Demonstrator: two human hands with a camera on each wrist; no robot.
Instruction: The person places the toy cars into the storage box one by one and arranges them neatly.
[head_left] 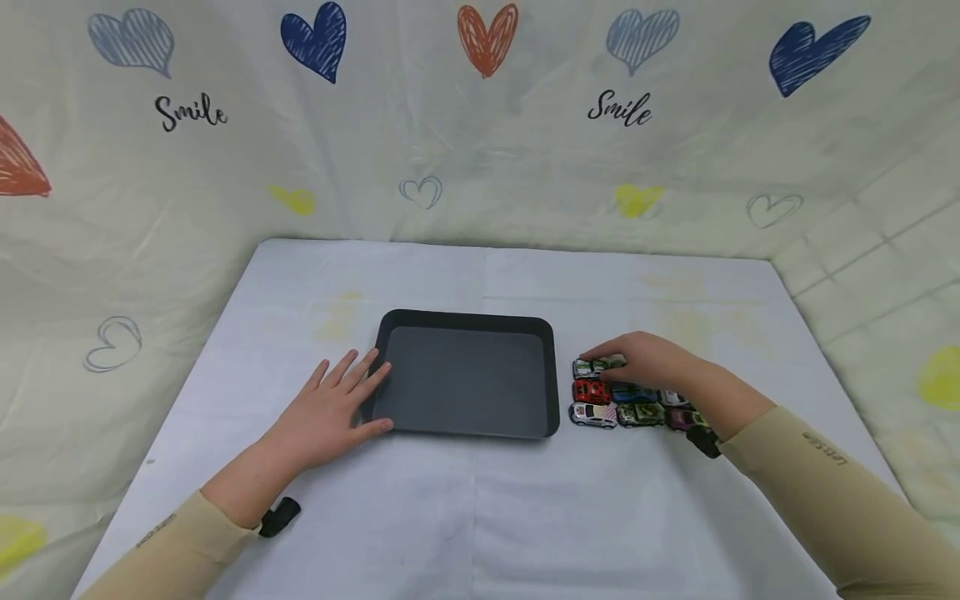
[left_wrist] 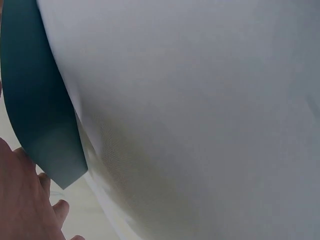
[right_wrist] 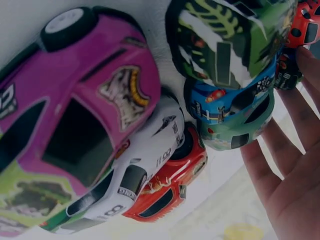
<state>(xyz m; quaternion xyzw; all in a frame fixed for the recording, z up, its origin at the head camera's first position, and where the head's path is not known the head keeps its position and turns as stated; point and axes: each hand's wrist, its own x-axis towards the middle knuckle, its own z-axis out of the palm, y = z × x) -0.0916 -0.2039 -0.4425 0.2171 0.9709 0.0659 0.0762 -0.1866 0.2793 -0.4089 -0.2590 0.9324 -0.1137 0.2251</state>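
In the head view my left hand [head_left: 330, 417] rests with spread fingers at the left rim of a dark grey tray [head_left: 472, 383]. Right of the tray, small toy cars stand packed in rows. My right hand [head_left: 660, 360] reaches over them, thumb and fingers about the green-and-white toy car [head_left: 588, 367] at the back left corner. Nearer stand a red car [head_left: 591, 391], a white one [head_left: 592, 415], a camouflage green one [head_left: 641, 414] and a purple one [head_left: 681, 419]. The right wrist view shows the purple car [right_wrist: 100, 100] large; the hand hides part of the back row.
A white cloth covers the table [head_left: 480, 517]. Behind it hangs a pale sheet [head_left: 525, 158] printed with hearts and lettering. Black wrist cameras sit at the left [head_left: 280, 517] and right [head_left: 703, 442] cuffs, the right one close to the purple car.
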